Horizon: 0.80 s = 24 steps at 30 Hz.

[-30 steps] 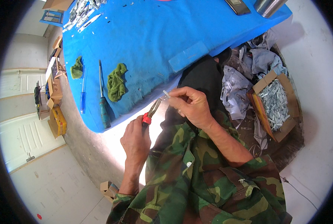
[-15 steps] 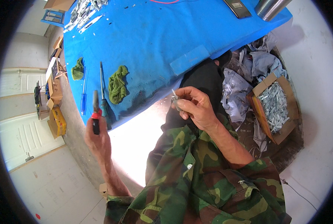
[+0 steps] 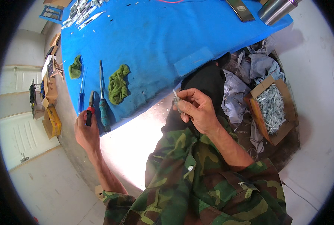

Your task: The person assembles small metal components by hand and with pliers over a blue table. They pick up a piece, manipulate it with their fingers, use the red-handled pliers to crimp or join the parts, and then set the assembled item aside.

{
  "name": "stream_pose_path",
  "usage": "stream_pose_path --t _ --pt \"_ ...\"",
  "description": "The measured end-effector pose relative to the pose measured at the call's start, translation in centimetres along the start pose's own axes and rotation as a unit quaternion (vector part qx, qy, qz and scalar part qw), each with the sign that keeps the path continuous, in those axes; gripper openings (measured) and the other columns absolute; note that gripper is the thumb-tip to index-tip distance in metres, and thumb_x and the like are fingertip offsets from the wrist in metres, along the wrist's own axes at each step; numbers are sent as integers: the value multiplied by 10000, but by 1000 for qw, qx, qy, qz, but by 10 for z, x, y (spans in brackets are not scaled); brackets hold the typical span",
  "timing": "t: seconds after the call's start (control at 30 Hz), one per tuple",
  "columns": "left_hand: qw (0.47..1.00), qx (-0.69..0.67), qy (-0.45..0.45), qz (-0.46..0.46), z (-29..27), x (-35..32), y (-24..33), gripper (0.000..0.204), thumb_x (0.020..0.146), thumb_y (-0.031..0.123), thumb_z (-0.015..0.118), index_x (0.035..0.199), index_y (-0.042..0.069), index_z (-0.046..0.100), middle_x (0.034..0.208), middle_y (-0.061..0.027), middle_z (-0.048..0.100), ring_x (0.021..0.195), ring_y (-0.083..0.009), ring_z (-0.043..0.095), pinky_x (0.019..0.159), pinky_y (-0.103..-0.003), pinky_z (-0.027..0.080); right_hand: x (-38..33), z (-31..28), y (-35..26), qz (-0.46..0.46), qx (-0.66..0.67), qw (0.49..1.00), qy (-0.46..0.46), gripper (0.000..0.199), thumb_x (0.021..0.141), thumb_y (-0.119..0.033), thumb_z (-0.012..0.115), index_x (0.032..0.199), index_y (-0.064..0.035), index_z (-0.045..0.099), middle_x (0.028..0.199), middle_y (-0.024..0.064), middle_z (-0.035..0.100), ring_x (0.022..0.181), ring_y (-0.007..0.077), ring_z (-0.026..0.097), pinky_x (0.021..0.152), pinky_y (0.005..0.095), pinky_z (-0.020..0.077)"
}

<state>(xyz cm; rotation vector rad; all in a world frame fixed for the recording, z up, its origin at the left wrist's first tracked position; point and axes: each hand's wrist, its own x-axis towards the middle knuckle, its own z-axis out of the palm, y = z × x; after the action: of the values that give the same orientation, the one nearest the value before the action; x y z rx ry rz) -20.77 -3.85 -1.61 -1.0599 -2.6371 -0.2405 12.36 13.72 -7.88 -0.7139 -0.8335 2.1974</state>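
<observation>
At left centre of the frame, we record the left hand with its fingers curled round a pair of metal pliers with red-and-black handles; their nose points up the frame, over the desk edge. We cannot tell whether the pliers touch the desk, which is draped in blue cloth.

Near the centre of the frame, we note the right hand pinching a small, slender, pale piece between thumb and fingertips, its tip poking upward. Its lower part is hidden by the fingers.

Just right of the pliers lies a long screwdriver with a teal handle; a thinner screwdriver with a blue handle lies to their left. Further right we log a crumpled green rag. Right of frame: an open brown cardboard box, filled with grey-white slivers.
</observation>
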Motion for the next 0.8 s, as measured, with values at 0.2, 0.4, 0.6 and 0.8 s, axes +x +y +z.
stream_pose_path --t 0.2,0.4,0.6,0.8 --pt "972 -213 -103 -17 -4 2 4 351 973 224 771 1271 51 703 1117 -117 745 1013 -228 709 886 -391 574 -1 10 4 -16 -34 999 6 235 975 -34 741 1185 10 645 957 110 724 673 87 621 556 228 507" --pt "982 -150 50 102 17 -8 0 239 994 129 736 1205 18 720 1092 -140 742 986 -242 712 855 -359 571 -1 16 1 -9 -40 999 22 233 945 -29 763 1150 10 661 925 56 684 653 74 607 545 223 493" --pt "950 -286 4 126 -22 -29 71 162 942 -22 746 1097 25 740 954 -58 725 782 -118 670 670 -255 543 -1 19 2 -14 -61 998 27 240 937 -26 768 1149 4 660 916 40 675 656 66 598 541 219 487" --pt "858 -468 -156 145 -24 -63 167 213 827 -53 801 1026 0 748 974 -99 733 733 -132 684 618 -248 546 -4 19 0 4 -39 999 -2 282 946 -34 770 1190 6 634 936 36 679 675 58 591 544 218 480"
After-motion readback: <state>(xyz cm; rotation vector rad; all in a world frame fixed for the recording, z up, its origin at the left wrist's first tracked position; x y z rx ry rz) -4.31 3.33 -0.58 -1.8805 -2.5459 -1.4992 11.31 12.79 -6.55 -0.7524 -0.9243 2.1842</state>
